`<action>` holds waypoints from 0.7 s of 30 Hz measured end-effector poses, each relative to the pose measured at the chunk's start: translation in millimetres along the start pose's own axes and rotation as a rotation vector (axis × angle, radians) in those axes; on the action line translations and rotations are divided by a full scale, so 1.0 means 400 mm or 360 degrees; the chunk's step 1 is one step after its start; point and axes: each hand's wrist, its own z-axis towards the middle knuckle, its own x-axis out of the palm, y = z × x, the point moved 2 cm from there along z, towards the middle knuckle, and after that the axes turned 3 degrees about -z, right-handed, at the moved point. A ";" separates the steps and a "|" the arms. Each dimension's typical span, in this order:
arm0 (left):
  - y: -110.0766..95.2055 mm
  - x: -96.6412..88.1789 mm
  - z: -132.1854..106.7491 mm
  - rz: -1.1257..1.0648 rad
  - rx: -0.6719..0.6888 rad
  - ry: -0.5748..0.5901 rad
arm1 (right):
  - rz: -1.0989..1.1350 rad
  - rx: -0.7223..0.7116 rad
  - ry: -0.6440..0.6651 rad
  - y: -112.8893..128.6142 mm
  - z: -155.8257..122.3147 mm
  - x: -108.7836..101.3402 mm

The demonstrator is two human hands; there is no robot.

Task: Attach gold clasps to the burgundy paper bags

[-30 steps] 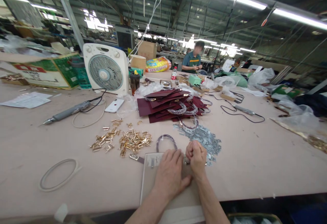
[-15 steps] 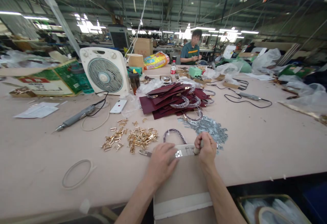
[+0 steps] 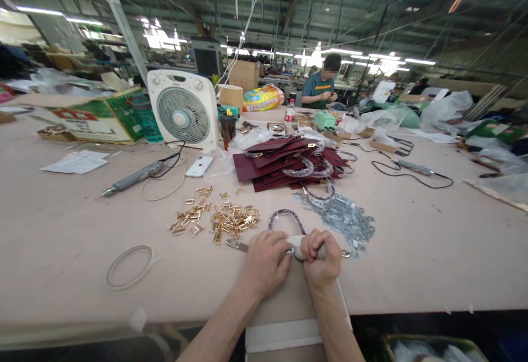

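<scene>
A pale bag panel (image 3: 286,302) lay at the near side of the counter (image 3: 198,282), its lower end running past the edge toward the person. The left grip (image 3: 264,263) rested palm-down on the panel's upper left, fingers bent by a small metal plate; whether they pinched anything could not be told. The right grip (image 3: 322,260) was closed around a small pale-handled tool (image 3: 322,252), mostly hidden by the fingers.

The panel looked light and fairly stiff, like covered board, so it would probably have bent little when lifted. Its side edges, below the metal-tipped tabs (image 3: 237,245), seemed the best place to take hold. The looped handle (image 3: 286,213) beyond the top edge looked springy, and its clear wrapping was likely slippery. The gold clips (image 3: 235,219) nearby were probably hard, light and easily scattered.

Little writing could be read. The white phone (image 3: 199,166) bore a dark apple mark. The fan (image 3: 181,111) had a small label near its top, too tiny to read. Lettering on the green box (image 3: 78,121), the yellow packet (image 3: 263,98) and the bottle's red label (image 3: 289,114) was blurred, and the print on the papers (image 3: 74,162) was illegible.
</scene>
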 end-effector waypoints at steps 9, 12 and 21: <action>0.004 0.004 0.003 -0.0048 -0.0053 0.0017 | -0.0134 -0.0177 -0.0004 -0.001 -0.027 0.010; 0.005 0.004 0.003 -0.0057 -0.0057 0.0032 | -0.0262 -0.0254 0.0012 -0.008 -0.036 0.017; 0.007 0.003 0.001 0.0028 -0.0067 0.0037 | -0.0588 -0.0230 -0.0041 -0.023 -0.017 0.037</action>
